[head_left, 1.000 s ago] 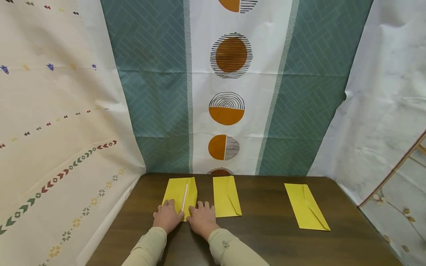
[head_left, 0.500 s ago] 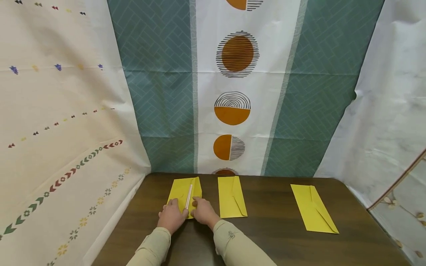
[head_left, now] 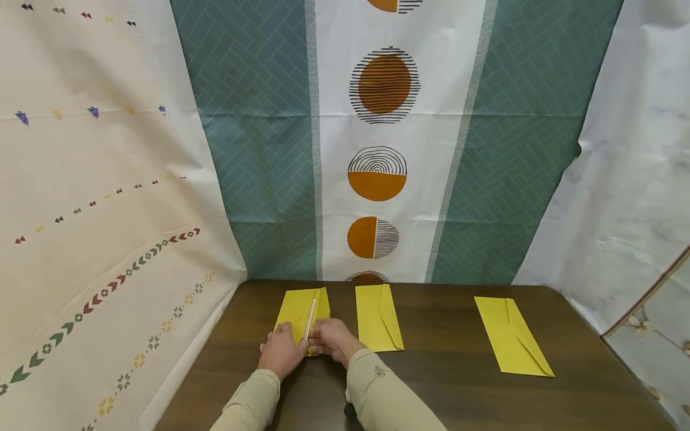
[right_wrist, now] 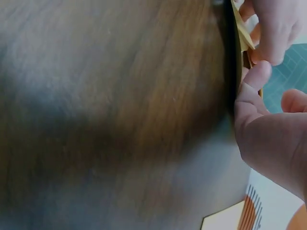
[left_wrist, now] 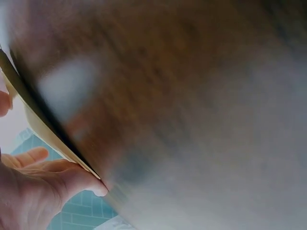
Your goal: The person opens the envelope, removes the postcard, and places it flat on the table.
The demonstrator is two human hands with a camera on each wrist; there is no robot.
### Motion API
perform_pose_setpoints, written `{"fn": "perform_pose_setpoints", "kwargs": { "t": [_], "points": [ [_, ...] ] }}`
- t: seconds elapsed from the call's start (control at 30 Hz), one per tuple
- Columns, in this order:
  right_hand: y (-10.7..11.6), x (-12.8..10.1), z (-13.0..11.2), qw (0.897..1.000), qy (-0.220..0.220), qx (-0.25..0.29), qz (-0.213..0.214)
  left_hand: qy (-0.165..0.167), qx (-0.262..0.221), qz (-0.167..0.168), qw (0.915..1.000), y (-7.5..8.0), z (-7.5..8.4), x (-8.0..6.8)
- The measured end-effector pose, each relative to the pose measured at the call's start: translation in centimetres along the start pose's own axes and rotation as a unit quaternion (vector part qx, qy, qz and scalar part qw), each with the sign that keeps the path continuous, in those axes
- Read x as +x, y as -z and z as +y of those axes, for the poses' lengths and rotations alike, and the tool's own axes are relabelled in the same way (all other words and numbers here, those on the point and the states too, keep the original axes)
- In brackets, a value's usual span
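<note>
A yellow envelope (head_left: 297,309) with a pale strip (head_left: 311,315) along its flap fold lies at the table's back left. My left hand (head_left: 281,350) rests on its near left corner, thumb tip (left_wrist: 93,186) at the paper's edge (left_wrist: 45,125). My right hand (head_left: 329,338) grips the near right corner. In the right wrist view its thumb (right_wrist: 253,82) and curled fingers (right_wrist: 268,33) pinch the yellow edge (right_wrist: 241,38). The near end of the envelope is hidden under both hands.
Two more yellow envelopes lie flap-up on the dark wooden table (head_left: 431,383): one (head_left: 378,323) just right of my hands, another (head_left: 512,335) far right. Patterned cloths hang behind and at both sides. Both wrist views are mostly blurred tabletop.
Both hands have drawn closer together on the envelope's near end. The right hand has slid left onto the corner and its fingers have curled round the edge.
</note>
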State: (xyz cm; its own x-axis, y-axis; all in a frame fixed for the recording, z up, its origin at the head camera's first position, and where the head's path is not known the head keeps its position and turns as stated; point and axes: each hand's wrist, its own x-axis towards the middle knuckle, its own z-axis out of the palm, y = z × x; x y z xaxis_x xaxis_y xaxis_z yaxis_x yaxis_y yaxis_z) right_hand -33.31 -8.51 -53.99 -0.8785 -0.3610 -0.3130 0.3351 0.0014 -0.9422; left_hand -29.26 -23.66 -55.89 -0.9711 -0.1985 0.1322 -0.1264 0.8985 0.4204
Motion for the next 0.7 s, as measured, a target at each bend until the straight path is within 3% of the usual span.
{"fn": "perform_pose_setpoints", "kwargs": {
  "t": [0.13, 0.33, 0.7],
  "points": [
    [-0.5, 0.2, 0.4, 1.000, 0.003, 0.008, 0.024, 0.000, -0.001, 0.001, 1.0000, 0.2, 0.0, -0.2],
    [-1.2, 0.2, 0.6, 0.996, 0.018, -0.033, 0.076, 0.001, 0.000, 0.004, 1.0000, 0.4, 0.0, -0.3],
    [-2.6, 1.3, 1.5, 0.982, 0.043, -0.067, 0.171, -0.006, 0.005, 0.005, 1.0000, 0.1, -0.1, 0.0]
  ]
}}
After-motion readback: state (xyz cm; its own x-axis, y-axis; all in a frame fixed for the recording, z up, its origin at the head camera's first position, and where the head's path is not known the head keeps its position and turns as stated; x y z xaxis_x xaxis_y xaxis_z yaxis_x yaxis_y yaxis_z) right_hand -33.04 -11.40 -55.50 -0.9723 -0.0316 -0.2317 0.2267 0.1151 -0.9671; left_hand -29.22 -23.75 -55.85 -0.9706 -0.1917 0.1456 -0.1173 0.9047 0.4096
